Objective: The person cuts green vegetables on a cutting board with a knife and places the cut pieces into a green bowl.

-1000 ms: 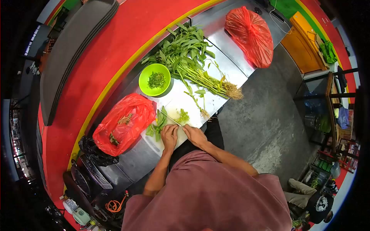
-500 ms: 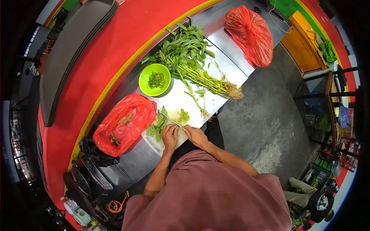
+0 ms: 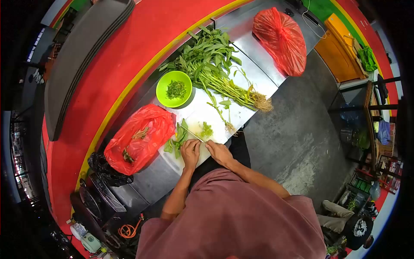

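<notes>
My right hand [image 3: 219,153] is closed around the handle of a knife [image 3: 192,133], whose blade points up and left across the cutting board [image 3: 171,161]. Close beside the blade, the fingers of my left hand [image 3: 190,152] are curled over the leafy greens [image 3: 177,139] and press them to the board. A small pile of chopped green stems [image 3: 206,130] lies on the far side of the knife. Above the board stands a lime-green bowl [image 3: 161,91] holding chopped leaves [image 3: 176,90].
A large bunch of rooted greens [image 3: 222,84] spreads over the metal table [image 3: 254,56]. An open red plastic bag [image 3: 151,149] with scraps sits at left, by a black bag [image 3: 105,170]. A tied red bag [image 3: 282,41] rests at the far right end.
</notes>
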### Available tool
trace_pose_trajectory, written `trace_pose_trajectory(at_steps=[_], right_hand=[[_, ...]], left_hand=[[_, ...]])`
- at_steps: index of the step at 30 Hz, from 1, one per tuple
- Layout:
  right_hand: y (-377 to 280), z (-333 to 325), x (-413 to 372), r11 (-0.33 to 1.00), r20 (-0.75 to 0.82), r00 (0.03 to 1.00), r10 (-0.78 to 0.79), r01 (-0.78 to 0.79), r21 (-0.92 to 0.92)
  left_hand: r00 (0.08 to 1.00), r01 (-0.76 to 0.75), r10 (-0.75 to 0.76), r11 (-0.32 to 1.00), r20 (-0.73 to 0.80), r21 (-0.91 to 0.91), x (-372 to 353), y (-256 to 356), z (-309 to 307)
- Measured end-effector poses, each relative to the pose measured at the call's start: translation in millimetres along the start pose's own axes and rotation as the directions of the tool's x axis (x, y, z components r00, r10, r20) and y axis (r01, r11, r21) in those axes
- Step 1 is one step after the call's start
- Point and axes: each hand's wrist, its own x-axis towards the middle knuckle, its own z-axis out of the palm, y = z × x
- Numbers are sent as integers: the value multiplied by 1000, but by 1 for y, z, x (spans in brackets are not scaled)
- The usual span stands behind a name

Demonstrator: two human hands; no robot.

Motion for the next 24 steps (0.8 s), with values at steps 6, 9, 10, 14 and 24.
trace_pose_trajectory(at_steps=[6,9,10,14,24], right_hand=[[1,2,6,1000,-13,1000,-11,11,-7],[-1,2,8,997,-15,1000,-27,26,-76],[0,2,9,997,-17,999,-28,26,-77],[3,6,10,994,1,999,-35,35,-106],[2,4,18,999,-4,1000,-24,24,47]], left_hand=[[999,-43,43,999,-4,21,-2,-1,2],[998,-61,61,997,0,37,-3,0,0],[998,-62,62,997,-1,37,-3,-1,-1],[997,-78,78,996,8,30,-3,-1,-2],[999,-48,48,999,-8,17,-3,1,1]])
